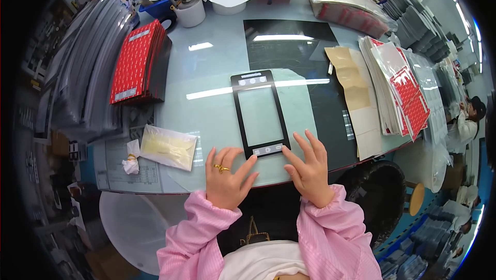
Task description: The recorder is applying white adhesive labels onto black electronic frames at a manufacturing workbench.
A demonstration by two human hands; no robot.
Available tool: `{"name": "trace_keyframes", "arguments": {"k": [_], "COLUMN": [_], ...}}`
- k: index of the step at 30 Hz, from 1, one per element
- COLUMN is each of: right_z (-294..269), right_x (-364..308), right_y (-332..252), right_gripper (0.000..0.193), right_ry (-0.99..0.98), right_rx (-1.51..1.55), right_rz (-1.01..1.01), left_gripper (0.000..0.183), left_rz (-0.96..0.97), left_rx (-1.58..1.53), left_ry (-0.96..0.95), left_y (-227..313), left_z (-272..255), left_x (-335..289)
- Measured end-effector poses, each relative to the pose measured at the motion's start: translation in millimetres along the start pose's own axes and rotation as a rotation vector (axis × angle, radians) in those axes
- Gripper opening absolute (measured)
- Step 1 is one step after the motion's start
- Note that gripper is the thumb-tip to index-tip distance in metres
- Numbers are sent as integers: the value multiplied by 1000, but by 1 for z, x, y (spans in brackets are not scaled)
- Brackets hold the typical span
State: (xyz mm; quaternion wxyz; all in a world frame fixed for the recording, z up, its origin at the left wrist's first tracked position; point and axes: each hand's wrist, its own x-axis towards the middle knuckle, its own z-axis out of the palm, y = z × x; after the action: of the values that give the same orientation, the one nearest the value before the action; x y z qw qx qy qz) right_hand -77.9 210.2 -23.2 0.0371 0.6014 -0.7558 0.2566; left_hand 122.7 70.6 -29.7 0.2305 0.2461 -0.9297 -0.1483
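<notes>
A flat panel (264, 145) with a black border and a see-through window lies on the glass-topped table (201, 104). Pale strips with icons cross its far and near ends. My left hand (227, 177), with a gold ring, is at the panel's near left corner, its index fingertip touching or almost touching the edge. At the near right corner, my right hand (311, 169) has its fingers spread, one fingertip at the edge. Neither hand grips anything. A pale green sheet (297, 109) appears to lie under the panel.
Left of the panel are a wrapped packet (168, 147), a crumpled white wad (132, 158) and red-faced panels (137, 63). A brown paper sheet (351, 78) and a stack of red and white sheets (392, 83) lie right. A white cup (190, 13) stands at the back.
</notes>
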Motion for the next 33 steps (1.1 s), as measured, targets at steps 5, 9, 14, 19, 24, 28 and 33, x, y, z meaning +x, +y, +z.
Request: {"name": "trace_keyframes", "arguments": {"k": [5,9,14,19,24,28,33], "right_z": [-8,-17,-78,-121,-113,-92,-64], "right_x": [-4,-13,-22,-40,-32,3,39], "right_y": [4,14,58,110,138,172,230], "right_gripper": [36,37,38,35,43,67,85], "right_ry": [16,49,267,396,267,207,145], "right_rx": [42,224,139,-24,-29,-178,-125], "right_rz": [1,19,198,386,341,353,477], "left_gripper": [37,31,30,29,32,33,38], "left_rz": [44,-2,15,-14,-45,-68,-53], "left_rx": [-42,-51,-75,-94,-88,-73,-70], "left_ry": [31,55,68,71,94,128,115], "left_y": [6,3,13,13,13,13,13], "left_z": [-3,1,-1,2,0,2,2], "left_x": [4,-4,-4,-2,-2,-3,-6]}}
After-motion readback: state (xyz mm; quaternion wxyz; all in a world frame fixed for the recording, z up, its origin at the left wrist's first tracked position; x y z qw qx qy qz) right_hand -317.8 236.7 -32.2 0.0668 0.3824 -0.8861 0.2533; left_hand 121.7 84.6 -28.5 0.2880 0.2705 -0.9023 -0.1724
